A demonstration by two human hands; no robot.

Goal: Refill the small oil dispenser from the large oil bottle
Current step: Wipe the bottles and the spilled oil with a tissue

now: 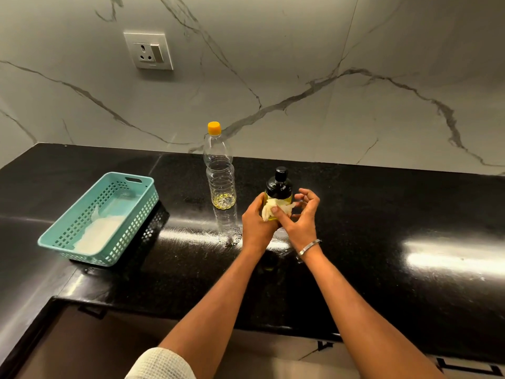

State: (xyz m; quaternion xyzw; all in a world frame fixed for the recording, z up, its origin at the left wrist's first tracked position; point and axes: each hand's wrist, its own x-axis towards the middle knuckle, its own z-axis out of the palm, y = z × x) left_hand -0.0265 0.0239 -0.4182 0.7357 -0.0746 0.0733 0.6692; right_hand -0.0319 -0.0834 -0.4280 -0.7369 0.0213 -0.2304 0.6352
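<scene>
The small oil dispenser, black-capped with yellow oil inside, stands on the black counter. My left hand grips its left side. My right hand pinches a crumpled white tissue against the dispenser's glass body, its other fingers spread. The large clear oil bottle with an orange cap stands upright just left of the dispenser, with only a little yellow oil at its bottom.
A teal plastic basket with white tissue in it sits at the left of the counter. Small wet spots lie near my left wrist. A wall socket is on the marble backsplash. The counter's front edge runs below my forearms.
</scene>
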